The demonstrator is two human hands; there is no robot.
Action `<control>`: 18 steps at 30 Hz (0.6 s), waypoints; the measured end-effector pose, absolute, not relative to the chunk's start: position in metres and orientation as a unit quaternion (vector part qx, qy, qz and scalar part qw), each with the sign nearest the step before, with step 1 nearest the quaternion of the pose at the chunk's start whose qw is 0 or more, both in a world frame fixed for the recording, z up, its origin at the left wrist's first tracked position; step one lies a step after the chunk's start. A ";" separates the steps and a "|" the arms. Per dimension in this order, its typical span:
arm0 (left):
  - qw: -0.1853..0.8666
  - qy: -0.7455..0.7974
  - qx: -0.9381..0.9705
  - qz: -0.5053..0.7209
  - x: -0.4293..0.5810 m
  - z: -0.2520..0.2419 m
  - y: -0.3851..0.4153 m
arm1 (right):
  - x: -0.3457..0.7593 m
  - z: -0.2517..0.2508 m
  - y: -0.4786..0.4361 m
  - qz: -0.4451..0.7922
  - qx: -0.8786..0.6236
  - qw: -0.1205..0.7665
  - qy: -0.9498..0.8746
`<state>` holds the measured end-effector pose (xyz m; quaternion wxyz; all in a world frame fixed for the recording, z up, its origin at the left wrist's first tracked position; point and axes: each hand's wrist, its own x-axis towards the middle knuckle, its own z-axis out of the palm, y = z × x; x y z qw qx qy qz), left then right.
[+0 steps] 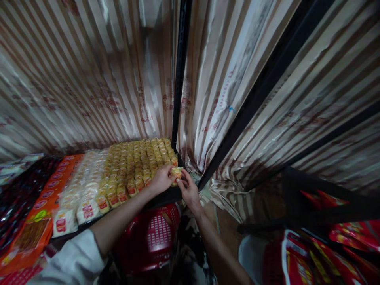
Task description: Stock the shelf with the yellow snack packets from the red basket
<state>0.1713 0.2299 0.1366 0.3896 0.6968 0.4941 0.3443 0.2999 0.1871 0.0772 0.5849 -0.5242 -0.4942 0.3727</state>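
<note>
A small yellow snack packet [177,171] is pinched between my two hands at the right front corner of the shelf. My left hand [162,179] grips its left side with the fingers closed. My right hand [189,189] holds its right side between thumb and fingers. Just left of my hands, rows of similar yellow snack packets [136,158] stand packed tightly on the shelf. Further left are rows of white packets [88,202], then flat orange packages [44,206]. The print on the held packet is too blurred to read.
Below the shelf stands a red plastic basket [157,233]. Black metal posts [180,71] rise at the corner before striped curtains [118,79]. Red packages [320,257] lie at the lower right, near a pale round container [252,253]. Dark packages [20,202] fill the far left.
</note>
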 end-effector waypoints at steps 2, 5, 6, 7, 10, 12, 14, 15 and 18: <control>0.371 0.485 0.722 0.327 0.184 0.142 0.247 | 0.304 0.072 0.201 0.345 -0.544 0.587 -0.490; 0.364 0.490 0.729 0.311 0.199 0.147 0.268 | 0.309 0.064 0.222 0.321 -0.573 0.576 -0.486; 0.362 0.495 0.728 0.307 0.202 0.147 0.273 | 0.311 0.062 0.228 0.315 -0.580 0.573 -0.485; 0.361 0.502 0.726 0.303 0.205 0.147 0.278 | 0.311 0.060 0.234 0.309 -0.587 0.570 -0.485; 0.348 0.516 0.729 0.284 0.211 0.144 0.288 | 0.312 0.053 0.248 0.288 -0.604 0.565 -0.482; 0.330 0.525 0.736 0.272 0.212 0.141 0.291 | 0.312 0.047 0.255 0.281 -0.612 0.560 -0.482; 0.310 0.533 0.741 0.265 0.213 0.138 0.293 | 0.312 0.042 0.260 0.278 -0.617 0.555 -0.483; 0.300 0.537 0.743 0.264 0.213 0.137 0.293 | 0.312 0.039 0.262 0.278 -0.620 0.552 -0.484; 0.272 0.544 0.750 0.260 0.212 0.132 0.294 | 0.312 0.033 0.267 0.268 -0.636 0.534 -0.489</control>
